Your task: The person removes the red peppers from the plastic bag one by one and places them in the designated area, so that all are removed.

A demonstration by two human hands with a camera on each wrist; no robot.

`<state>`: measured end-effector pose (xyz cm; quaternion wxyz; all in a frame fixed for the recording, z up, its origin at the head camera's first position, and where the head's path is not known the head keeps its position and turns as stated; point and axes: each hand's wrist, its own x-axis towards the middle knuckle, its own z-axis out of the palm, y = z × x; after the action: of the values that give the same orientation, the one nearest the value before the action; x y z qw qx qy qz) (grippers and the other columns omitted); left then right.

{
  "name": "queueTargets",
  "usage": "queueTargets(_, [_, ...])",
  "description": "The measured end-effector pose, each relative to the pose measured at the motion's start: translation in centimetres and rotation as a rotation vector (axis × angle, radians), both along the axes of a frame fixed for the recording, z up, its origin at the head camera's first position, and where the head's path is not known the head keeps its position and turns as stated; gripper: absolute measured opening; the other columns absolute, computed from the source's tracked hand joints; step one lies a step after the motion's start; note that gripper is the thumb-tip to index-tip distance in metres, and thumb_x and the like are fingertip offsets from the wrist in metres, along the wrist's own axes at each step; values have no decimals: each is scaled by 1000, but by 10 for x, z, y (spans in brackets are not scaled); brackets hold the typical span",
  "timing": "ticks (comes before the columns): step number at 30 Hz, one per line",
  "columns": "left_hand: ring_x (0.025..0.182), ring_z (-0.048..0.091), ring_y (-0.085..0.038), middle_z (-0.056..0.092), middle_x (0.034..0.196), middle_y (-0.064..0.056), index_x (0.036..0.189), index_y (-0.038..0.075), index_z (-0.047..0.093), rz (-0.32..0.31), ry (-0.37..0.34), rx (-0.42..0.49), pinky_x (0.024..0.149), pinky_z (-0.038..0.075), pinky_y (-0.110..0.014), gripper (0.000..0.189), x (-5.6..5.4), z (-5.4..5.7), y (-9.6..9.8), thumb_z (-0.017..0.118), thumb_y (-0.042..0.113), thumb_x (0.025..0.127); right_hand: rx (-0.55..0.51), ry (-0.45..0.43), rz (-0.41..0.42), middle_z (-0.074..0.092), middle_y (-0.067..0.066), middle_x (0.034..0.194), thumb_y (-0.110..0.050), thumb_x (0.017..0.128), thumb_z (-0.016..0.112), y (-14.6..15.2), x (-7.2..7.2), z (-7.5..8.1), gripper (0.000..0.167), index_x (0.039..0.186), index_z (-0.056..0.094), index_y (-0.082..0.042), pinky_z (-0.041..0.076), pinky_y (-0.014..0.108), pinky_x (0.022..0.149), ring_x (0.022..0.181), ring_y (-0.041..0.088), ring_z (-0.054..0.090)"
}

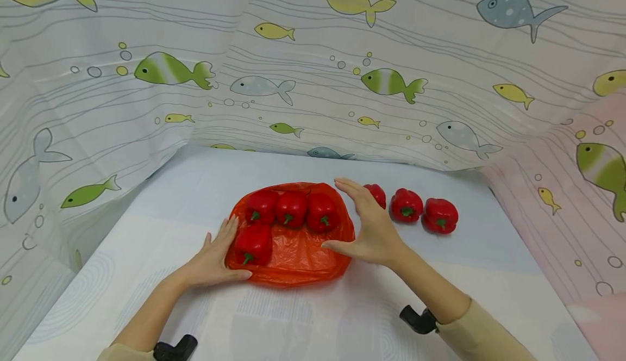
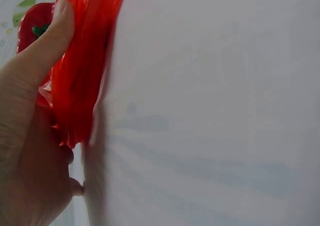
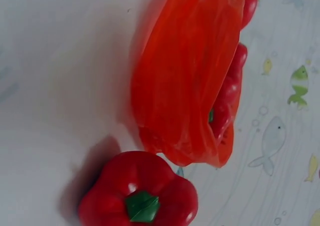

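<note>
A red plastic bag (image 1: 303,247) lies spread open on the table, its rim rolled around several red bell peppers (image 1: 292,209) with green stems. Three of these form a row at the back, and another pepper (image 1: 253,244) sits at the front left. My left hand (image 1: 212,257) rests along the bag's left side, fingers straight, thumb at the front rim. The left wrist view shows that thumb (image 2: 52,36) on the bag's edge. Over the bag's right side, my right hand (image 1: 374,230) is spread with nothing in it; the right wrist view does not show it.
Three more bell peppers stand right of the bag: one pepper (image 1: 375,195) partly behind my right hand, a middle pepper (image 1: 406,206) and an outer pepper (image 1: 440,216). A fish-print curtain (image 1: 303,67) hangs around the back and sides of the white table (image 1: 489,274).
</note>
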<state>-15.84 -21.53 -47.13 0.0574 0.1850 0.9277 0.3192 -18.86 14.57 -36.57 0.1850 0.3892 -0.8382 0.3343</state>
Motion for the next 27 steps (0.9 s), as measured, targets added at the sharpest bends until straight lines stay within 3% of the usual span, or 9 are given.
queueTargets(15, [143,-5,-45,2,157,-27,150,-8,7,-9,-3,19,103,-5,-73,121,1,4,-1,78,50,73,5,16,98,35,1,151,-41,65,87,-34,-4,3,104,148,31,-13,49,38,94,138,18,32])
queueTargets(27, [144,-6,-42,2,158,-25,151,-7,6,-3,-14,11,104,-6,-71,122,-2,0,-2,78,52,72,36,5,137,37,1,149,-48,67,84,-60,1,4,101,146,31,-12,45,37,99,137,16,33])
